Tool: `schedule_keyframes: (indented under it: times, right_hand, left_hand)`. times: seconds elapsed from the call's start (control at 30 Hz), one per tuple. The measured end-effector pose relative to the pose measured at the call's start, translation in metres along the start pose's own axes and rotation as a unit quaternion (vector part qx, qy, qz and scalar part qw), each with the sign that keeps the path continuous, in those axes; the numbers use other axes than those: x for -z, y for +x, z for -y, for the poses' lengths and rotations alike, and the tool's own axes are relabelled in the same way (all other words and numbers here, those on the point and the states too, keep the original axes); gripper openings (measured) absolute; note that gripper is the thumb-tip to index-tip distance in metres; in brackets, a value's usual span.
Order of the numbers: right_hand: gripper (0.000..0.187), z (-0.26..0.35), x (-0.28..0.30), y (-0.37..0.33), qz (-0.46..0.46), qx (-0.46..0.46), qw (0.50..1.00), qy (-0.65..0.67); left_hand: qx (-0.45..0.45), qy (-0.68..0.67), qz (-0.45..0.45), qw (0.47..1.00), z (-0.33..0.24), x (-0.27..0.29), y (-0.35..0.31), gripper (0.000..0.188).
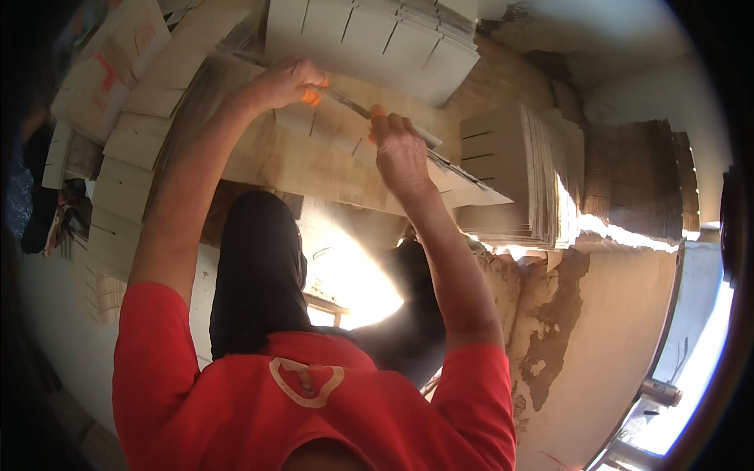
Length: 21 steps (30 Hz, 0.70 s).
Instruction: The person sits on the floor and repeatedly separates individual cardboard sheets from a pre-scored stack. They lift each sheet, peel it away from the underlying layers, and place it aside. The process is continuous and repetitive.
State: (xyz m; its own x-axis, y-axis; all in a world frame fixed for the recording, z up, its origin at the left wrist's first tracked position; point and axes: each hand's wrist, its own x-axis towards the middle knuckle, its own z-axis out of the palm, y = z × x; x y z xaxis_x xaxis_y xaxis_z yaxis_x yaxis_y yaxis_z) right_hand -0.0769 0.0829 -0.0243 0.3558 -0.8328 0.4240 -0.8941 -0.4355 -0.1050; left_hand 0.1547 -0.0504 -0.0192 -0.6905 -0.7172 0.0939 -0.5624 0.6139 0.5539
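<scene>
Both hands are on one thin pale board with slots, seen nearly edge-on, that runs slantwise over the desk from the upper left down toward the right. The left hand point(287, 85) has its grip closed at the upper part of the thin pale board point(350, 104), the fingers curled in and bunched against its edge; the fingertips themselves are partly hidden, though orange finger covers point(312, 96) show there. The right hand point(402, 153) pinches the same board farther along, its grip pressed together on the edge, with an orange cover at the thumb side and the other fingers bent over; how firmly it presses, I cannot tell. Beyond the right hand, the board's end narrows to a pale point near the slotted stack.

Under the board lies the tan desk point(271, 157). Past the hands, at the top, rests a thick pile of pale slotted sheets point(369, 35). To the right stands the slotted stack point(503, 165), and beside it a brown stack point(632, 180). More slotted boards point(126, 180) line the left side, below a carton with red marks point(110, 82).
</scene>
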Motion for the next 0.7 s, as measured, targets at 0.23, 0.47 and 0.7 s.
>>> schedule_keyframes:
  times: [0.23, 0.47, 0.7]
  right_hand:
    - [0.042, 0.027, 0.121, -0.028, -0.208, 0.112, 0.969, -0.07]
    - [0.06, -0.101, 0.122, -0.081, -0.13, -0.197, 0.943, -0.237]
    - [0.08, -0.179, 0.079, -0.135, 0.084, -0.392, 0.87, -0.287]
  left_hand:
    - [-0.127, 0.217, -0.247, 0.936, -0.112, 0.068, -0.074, 0.028]
    - [-0.035, 0.449, -0.414, 0.791, -0.126, 0.102, -0.155, 0.031]
    - [0.225, 0.573, -0.338, 0.712, -0.025, 0.098, -0.238, 0.042]
